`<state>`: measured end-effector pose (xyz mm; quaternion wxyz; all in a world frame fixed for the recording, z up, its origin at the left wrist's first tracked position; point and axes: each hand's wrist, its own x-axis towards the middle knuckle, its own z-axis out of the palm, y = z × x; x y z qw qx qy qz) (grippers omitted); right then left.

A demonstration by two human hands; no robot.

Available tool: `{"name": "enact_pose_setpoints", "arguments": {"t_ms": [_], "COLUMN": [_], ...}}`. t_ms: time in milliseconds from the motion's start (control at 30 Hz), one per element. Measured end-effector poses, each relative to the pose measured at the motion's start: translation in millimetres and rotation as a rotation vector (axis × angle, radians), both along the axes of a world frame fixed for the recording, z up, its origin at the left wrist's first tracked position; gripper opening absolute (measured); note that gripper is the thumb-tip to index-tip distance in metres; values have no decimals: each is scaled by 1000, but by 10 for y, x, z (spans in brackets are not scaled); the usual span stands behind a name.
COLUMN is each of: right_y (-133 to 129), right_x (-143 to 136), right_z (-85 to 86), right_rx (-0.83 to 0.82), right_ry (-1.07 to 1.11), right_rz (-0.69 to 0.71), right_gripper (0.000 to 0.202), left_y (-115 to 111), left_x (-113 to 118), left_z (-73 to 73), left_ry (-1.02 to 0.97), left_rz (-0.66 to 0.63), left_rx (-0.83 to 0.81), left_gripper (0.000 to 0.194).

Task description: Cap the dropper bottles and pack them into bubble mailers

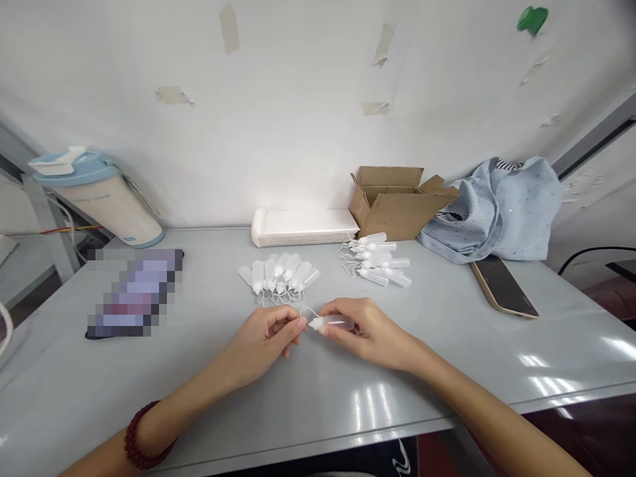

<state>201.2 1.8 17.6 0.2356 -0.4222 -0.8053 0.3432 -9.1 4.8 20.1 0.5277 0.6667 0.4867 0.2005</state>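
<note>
Between my hands lies a small translucent bottle with a white pointed cap and a thin white loop, its tip towards the left. My right hand grips the bottle's body between thumb and fingers. The thumb and forefinger of my left hand are pinched together at the bottle's tip; what they hold, if anything, is too small to tell. Just behind my left hand is a group of similar bottles with cords towards me. Another group of these bottles lies farther right, caps pointing left.
A white stack and an open cardboard box stand by the wall. At left are a large tumbler and a blurred-out phone. A light blue bag and a dark-screened phone are at right.
</note>
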Motion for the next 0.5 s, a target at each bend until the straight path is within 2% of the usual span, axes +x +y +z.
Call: {"name": "enact_pose_setpoints", "arguments": {"t_ms": [200, 367, 500], "right_y": [19, -6, -25], "right_x": [-11, -43, -48], "right_z": [19, -42, -79], "right_rx": [37, 67, 86], "right_ry": [17, 68, 75], "right_rz": [3, -1, -4], "right_gripper": [23, 20, 21], "left_y": [-15, -51, -59], "left_x": [1, 12, 19], "left_z": [-50, -109, -101], "left_ry": [9, -13, -6], "left_rz": [79, 86, 90], "left_rx": [84, 100, 102], "left_gripper": [31, 29, 30]}}
